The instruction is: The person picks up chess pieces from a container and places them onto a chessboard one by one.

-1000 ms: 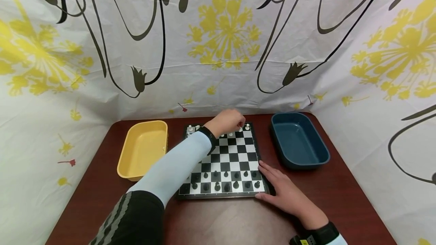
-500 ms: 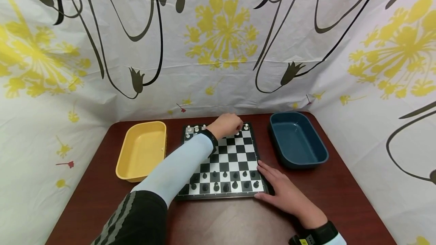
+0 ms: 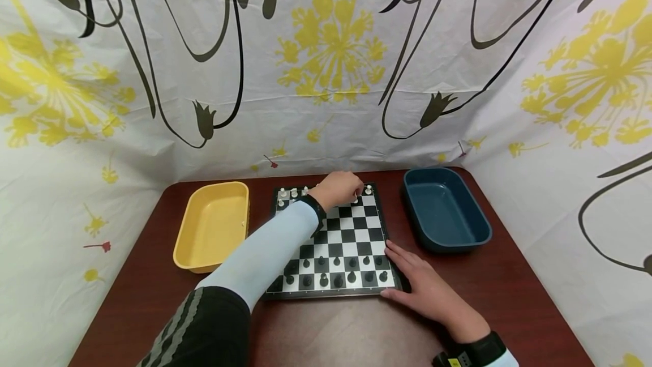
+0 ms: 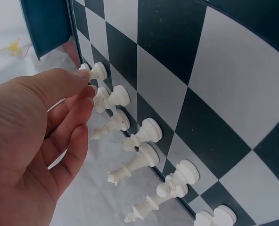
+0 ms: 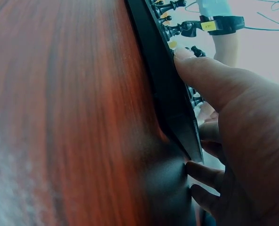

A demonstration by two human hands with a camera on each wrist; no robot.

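Head view shows the counter (image 3: 127, 299) first, dark red-brown, with the chessboard (image 3: 351, 237) in the middle between a yellow tray (image 3: 211, 225) on your left and a blue tray (image 3: 445, 208) on your right. Your right hand (image 3: 425, 287) lies flat with straight fingers at the board's near right corner, a released grip that only steadies the edge; the right wrist view has the thumb on the board's rim and the fingers beside it. Your left hand (image 3: 338, 188) reaches over the far rows, where the white pieces stand. From the left wrist view, your fingertips (image 4: 85, 84) close on a white pawn (image 4: 98, 71) near the far right corner, next to other white pieces (image 4: 139, 160); the grip looks like a light pinch on that pawn. To do this well, I judge you should pinch it high on the head, lift straight up so you clear its neighbours, and keep pressing the board down with your right hand.
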